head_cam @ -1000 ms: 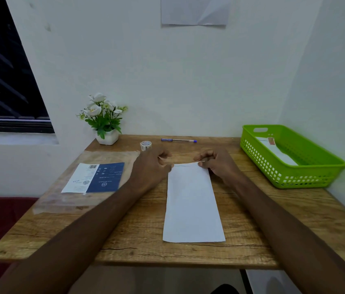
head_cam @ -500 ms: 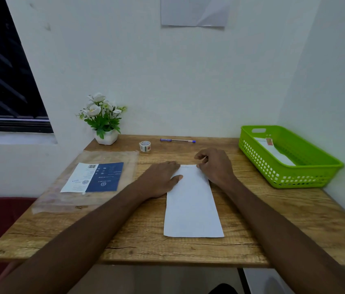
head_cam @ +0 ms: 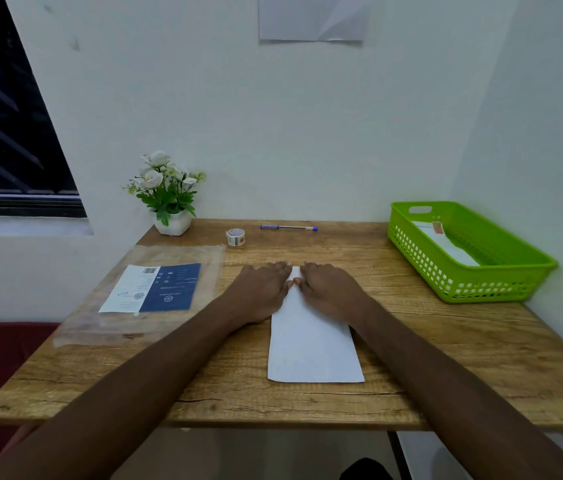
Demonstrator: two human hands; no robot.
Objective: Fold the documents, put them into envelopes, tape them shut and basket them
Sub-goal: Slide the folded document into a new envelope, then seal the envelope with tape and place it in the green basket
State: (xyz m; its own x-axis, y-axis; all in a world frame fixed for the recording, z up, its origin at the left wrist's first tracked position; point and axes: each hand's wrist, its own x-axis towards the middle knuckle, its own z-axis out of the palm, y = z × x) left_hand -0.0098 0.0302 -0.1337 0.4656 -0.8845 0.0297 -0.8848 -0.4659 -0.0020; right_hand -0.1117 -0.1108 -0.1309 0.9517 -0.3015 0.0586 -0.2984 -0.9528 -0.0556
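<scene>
A long white folded document (head_cam: 313, 344) lies lengthwise in the middle of the wooden table (head_cam: 446, 368). My left hand (head_cam: 259, 291) and my right hand (head_cam: 330, 289) both rest flat, palms down, on its far end, thumbs nearly touching. The paper's far edge is mostly hidden under them. A clear plastic envelope pack (head_cam: 141, 292) with a blue and white label lies at the left. A small tape roll (head_cam: 235, 236) stands behind the hands. The green basket (head_cam: 501, 268) at the right holds a white taped envelope (head_cam: 446, 242).
A blue pen (head_cam: 288, 227) lies near the wall behind the tape roll. A white pot of flowers (head_cam: 169, 199) stands at the back left corner. White walls close the table at the back and right. A sheet of paper (head_cam: 311, 17) hangs on the back wall.
Both hands went from pinching the document's far corners to lying flat on its far end, and they moved toward each other. The paper now lies flat.
</scene>
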